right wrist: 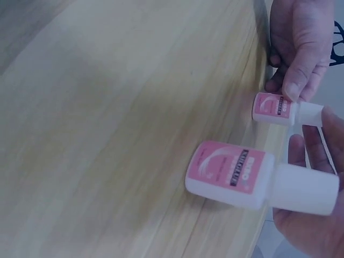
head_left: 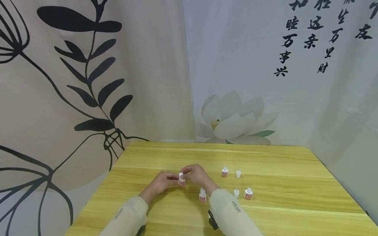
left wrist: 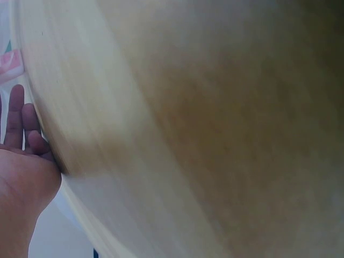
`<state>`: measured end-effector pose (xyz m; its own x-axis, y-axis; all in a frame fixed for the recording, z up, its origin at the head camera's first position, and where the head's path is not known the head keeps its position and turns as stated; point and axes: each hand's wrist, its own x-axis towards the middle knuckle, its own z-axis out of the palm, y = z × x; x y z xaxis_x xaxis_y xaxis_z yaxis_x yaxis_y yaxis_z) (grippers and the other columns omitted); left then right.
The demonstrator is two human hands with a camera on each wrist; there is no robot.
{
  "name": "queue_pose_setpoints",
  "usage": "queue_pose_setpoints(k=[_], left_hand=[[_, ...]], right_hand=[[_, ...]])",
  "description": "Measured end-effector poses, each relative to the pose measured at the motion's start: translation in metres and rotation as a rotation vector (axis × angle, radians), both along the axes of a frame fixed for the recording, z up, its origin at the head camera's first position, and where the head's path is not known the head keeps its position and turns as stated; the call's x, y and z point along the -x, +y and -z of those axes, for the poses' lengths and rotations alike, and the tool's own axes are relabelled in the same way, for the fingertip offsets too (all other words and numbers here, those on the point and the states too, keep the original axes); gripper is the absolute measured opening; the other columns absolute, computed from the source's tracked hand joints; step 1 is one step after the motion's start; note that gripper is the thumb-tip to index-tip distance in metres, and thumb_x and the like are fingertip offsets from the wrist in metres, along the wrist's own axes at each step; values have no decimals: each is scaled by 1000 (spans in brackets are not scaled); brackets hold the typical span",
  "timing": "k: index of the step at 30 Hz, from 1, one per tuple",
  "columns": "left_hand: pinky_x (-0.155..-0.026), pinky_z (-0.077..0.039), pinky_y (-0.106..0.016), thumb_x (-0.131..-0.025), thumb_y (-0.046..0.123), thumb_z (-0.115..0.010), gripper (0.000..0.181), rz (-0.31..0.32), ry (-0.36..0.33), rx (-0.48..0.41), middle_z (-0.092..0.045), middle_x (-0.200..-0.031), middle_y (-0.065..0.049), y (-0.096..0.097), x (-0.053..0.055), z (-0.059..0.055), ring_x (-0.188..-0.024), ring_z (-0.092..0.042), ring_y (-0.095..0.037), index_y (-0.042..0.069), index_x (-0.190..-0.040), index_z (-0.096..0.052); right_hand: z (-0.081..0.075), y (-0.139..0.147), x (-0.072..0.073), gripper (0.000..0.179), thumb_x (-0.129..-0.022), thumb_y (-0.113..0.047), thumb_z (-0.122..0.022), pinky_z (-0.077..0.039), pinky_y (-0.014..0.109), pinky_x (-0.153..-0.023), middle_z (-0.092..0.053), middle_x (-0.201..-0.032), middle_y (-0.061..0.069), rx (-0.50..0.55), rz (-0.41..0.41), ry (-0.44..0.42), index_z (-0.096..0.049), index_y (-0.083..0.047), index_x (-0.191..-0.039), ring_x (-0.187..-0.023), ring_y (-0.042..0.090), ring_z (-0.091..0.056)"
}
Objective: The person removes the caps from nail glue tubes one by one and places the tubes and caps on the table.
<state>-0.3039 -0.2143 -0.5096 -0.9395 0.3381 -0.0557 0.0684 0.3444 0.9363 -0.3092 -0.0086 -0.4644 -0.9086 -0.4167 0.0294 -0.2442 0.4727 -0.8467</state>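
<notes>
A small white nail glue bottle with a pink label (head_left: 182,183) stands upright between my hands, left of the table's middle. My left hand (head_left: 163,182) pinches its body from the left. With thumb and fingers, my right hand (head_left: 195,174) pinches its white cap (right wrist: 310,114), which sits on the neck. The right wrist view shows the left thumb (right wrist: 296,80) against the label. A second capped nail glue bottle (right wrist: 231,174) stands near the right wrist, touched by neither hand. In the left wrist view, part of the left hand (left wrist: 24,177) appears at the edge.
To the right stand two uncapped nail glue bottles (head_left: 225,172) (head_left: 248,193). Beside them are two loose white caps (head_left: 238,174) (head_left: 236,193), each with a thin stem pointing up. Everything rests on a yellow wood-grain table (head_left: 280,170), with printed curtains behind it.
</notes>
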Motion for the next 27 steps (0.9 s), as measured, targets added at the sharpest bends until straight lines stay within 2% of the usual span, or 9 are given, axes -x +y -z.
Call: queue_pose_setpoints(k=[9,21,27], left_hand=[[-98,-46,-51,-92,25,-72,23,-12,1,26,-71,-110,-3,1,0,1,-109,-61,-23,9,-108,-75],[-92,-51,-42,-93,19,-71,21,-28,3,26,-71,-108,-4,0,2,1,-105,-62,-22,5,-109,-74],[-93,-50,-43,-93,20,-71,21,-17,10,15,-71,-108,-5,0,1,2,-105,-62,-22,6,-109,-74]], right_hand=[[0,3,0,9,-91,-17,-73,-50,46,-87,-69,-101,0,-3,21,8,-74,-11,-97,-98,21,-60],[1,2,0,11,-94,-13,-69,-50,44,-86,-69,-103,1,5,3,-9,-73,-9,-104,-96,19,-60],[0,2,-1,14,-94,-15,-69,-50,45,-88,-69,-104,2,-4,-7,9,-72,-9,-106,-99,21,-60]])
